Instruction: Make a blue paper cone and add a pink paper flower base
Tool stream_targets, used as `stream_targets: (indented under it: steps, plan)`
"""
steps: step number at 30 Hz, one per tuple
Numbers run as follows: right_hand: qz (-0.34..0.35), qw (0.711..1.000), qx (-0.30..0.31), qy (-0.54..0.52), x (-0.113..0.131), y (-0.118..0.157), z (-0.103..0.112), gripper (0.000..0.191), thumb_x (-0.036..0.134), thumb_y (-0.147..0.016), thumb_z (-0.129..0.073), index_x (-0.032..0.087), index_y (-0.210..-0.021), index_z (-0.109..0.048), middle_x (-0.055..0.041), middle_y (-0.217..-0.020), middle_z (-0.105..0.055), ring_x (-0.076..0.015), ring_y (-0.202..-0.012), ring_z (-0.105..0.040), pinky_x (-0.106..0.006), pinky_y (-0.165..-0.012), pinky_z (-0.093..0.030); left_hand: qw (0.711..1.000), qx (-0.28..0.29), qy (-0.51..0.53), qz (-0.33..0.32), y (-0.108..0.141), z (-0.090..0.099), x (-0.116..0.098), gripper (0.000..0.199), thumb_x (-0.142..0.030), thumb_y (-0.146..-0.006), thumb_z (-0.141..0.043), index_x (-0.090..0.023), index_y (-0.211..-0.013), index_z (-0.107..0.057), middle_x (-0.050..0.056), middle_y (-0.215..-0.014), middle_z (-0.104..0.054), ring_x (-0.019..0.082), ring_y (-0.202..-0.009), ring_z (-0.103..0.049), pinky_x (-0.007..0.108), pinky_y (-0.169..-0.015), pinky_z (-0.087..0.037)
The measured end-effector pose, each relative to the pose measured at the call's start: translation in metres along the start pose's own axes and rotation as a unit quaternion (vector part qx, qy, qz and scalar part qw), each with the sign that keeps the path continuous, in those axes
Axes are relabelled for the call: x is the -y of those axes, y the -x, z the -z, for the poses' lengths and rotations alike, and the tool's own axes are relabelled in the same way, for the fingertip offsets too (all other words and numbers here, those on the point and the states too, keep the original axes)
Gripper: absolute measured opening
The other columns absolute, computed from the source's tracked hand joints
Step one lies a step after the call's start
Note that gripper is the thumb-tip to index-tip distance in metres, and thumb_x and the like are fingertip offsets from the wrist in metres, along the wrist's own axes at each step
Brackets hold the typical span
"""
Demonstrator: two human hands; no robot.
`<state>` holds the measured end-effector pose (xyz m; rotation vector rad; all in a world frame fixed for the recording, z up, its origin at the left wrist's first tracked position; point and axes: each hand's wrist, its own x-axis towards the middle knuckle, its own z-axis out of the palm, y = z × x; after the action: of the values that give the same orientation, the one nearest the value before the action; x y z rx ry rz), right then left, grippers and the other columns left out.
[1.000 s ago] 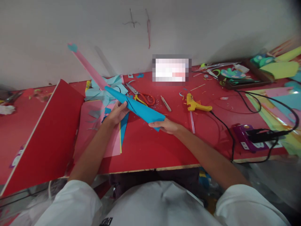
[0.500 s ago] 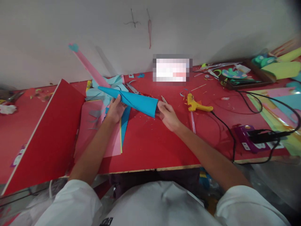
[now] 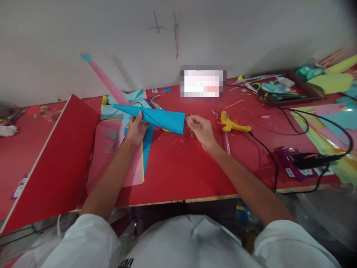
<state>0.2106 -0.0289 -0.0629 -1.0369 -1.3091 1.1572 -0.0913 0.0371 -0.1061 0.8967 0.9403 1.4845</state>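
Observation:
A blue paper cone (image 3: 164, 120) lies across my left hand (image 3: 136, 128), which grips it from below near the middle. Its narrow tip points left, and its wide end faces right. Just off that wide end is my right hand (image 3: 202, 130), thumb and fingers curled together. Whether anything small sits between those fingertips is hidden. Below my left hand are pink paper sheets (image 3: 117, 160) and a blue sheet (image 3: 148, 149). Behind the cone's tip, scissors (image 3: 154, 104) lie next to light-blue paper pieces (image 3: 110, 111) and a tall pink paper cone (image 3: 107, 82).
A yellow glue gun (image 3: 234, 126) with a black cord rests right of my right hand. A red board (image 3: 52, 163) leans at the left. Farther right are a purple power box (image 3: 295, 163) and a dark tray (image 3: 312, 91) of craft pieces. A blurred-out bright rectangle (image 3: 202, 83) stands by the wall.
My right hand has come away from the cone's wide end, leaving a small gap. The cone has turned slightly in my left hand, its wide end a little higher.

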Motion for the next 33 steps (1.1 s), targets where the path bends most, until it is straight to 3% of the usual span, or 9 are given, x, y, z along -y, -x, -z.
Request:
stream_targets:
  steps: [4, 9, 11, 14, 18, 21, 24, 29, 33]
  plan:
    - [0.012, 0.999, 0.019, 0.028, -0.004, 0.000, -0.003, 0.047, 0.069, -0.086, -0.079, 0.026, -0.078, -0.062, -0.0012, -0.083, -0.056, -0.0213, -0.085, -0.053, -0.040, -0.094, -0.049, 1.000, 0.004, -0.009, -0.010, 0.000, -0.002, 0.004, 0.051, -0.059, -0.079, -0.098, -0.028, -0.105, -0.066, -0.004, -0.094, -0.080, 0.016, -0.086, -0.079, 0.034, -0.087, -0.064]
    - [0.052, 0.994, -0.095, 0.028, -0.008, -0.001, 0.004, 0.044, 0.069, -0.098, -0.066, 0.028, -0.089, -0.053, 0.0002, -0.084, -0.045, -0.0195, -0.082, -0.050, -0.033, -0.077, -0.048, 0.991, 0.048, -0.120, -0.026, 0.011, -0.013, 0.000, 0.067, -0.086, -0.091, -0.069, -0.020, -0.078, -0.068, 0.003, -0.062, -0.069, 0.016, -0.055, -0.067, 0.028, -0.053, -0.051]
    - [0.060, 0.989, -0.130, 0.032, -0.010, -0.003, 0.009, 0.043, 0.069, -0.101, -0.063, 0.029, -0.091, -0.051, -0.0003, -0.086, -0.046, -0.0204, -0.084, -0.052, -0.033, -0.077, -0.050, 0.972, 0.064, -0.217, -0.058, 0.021, -0.018, -0.004, 0.070, -0.083, -0.097, -0.063, -0.021, -0.065, -0.065, 0.002, -0.049, -0.057, 0.014, -0.045, -0.053, 0.029, -0.048, -0.044]
    - [0.067, 0.983, -0.162, 0.053, -0.013, -0.007, 0.016, 0.043, 0.071, -0.102, -0.061, 0.030, -0.093, -0.053, -0.0023, -0.089, -0.050, -0.0230, -0.090, -0.057, -0.036, -0.078, -0.053, 0.923, 0.100, -0.349, -0.129, 0.038, -0.024, -0.010, 0.064, -0.065, -0.103, -0.068, -0.023, -0.056, -0.059, 0.000, -0.047, -0.052, 0.017, -0.052, -0.052, 0.031, -0.062, -0.051]
    - [0.082, 0.977, -0.175, 0.086, -0.014, -0.008, 0.018, 0.044, 0.072, -0.102, -0.059, 0.030, -0.091, -0.053, -0.0022, -0.086, -0.050, -0.0234, -0.085, -0.058, -0.037, -0.075, -0.050, 0.888, 0.096, -0.397, -0.212, 0.050, -0.032, -0.012, 0.027, -0.043, -0.085, -0.094, -0.027, -0.075, -0.075, 0.004, -0.075, -0.070, 0.028, -0.088, -0.069, 0.042, -0.101, -0.056]
    - [0.096, 0.980, -0.149, 0.091, -0.013, -0.007, 0.015, 0.044, 0.072, -0.103, -0.059, 0.029, -0.093, -0.056, 0.0002, -0.081, -0.046, -0.0204, -0.074, -0.050, -0.036, -0.070, -0.046, 0.866, 0.128, -0.418, -0.243, 0.051, -0.040, -0.014, 0.038, -0.038, -0.075, -0.102, -0.029, -0.106, -0.083, 0.011, -0.122, -0.080, 0.040, -0.129, -0.067, 0.056, -0.129, -0.039]
    - [0.122, 0.981, -0.124, 0.081, -0.012, -0.004, 0.009, 0.045, 0.072, -0.103, -0.061, 0.027, -0.094, -0.058, 0.0018, -0.079, -0.046, -0.0176, -0.071, -0.047, -0.033, -0.067, -0.043, 0.808, 0.158, -0.498, -0.273, 0.050, -0.046, -0.016, 0.055, -0.044, -0.085, -0.094, -0.030, -0.135, -0.077, 0.013, -0.153, -0.070, 0.042, -0.152, -0.056, 0.065, -0.141, -0.017]
    - [0.170, 0.973, -0.126, 0.092, -0.010, 0.000, 0.003, 0.044, 0.067, -0.106, -0.061, 0.025, -0.095, -0.064, 0.0009, -0.081, -0.052, -0.0170, -0.073, -0.052, -0.032, -0.068, -0.046, 0.671, 0.168, -0.643, -0.329, 0.049, -0.041, -0.014, 0.051, -0.035, -0.106, -0.065, -0.024, -0.156, -0.063, 0.015, -0.147, -0.075, 0.035, -0.142, -0.067, 0.066, -0.141, -0.019]
    - [0.189, 0.956, -0.193, 0.111, -0.009, -0.002, 0.006, 0.044, 0.066, -0.113, -0.045, 0.028, -0.106, -0.067, -0.0065, -0.099, -0.067, -0.0249, -0.093, -0.068, -0.042, -0.084, -0.059, 0.652, 0.166, -0.653, -0.347, 0.048, -0.035, -0.011, 0.050, -0.028, -0.103, -0.064, -0.024, -0.152, -0.066, 0.014, -0.136, -0.080, 0.034, -0.135, -0.071, 0.064, -0.137, -0.030]
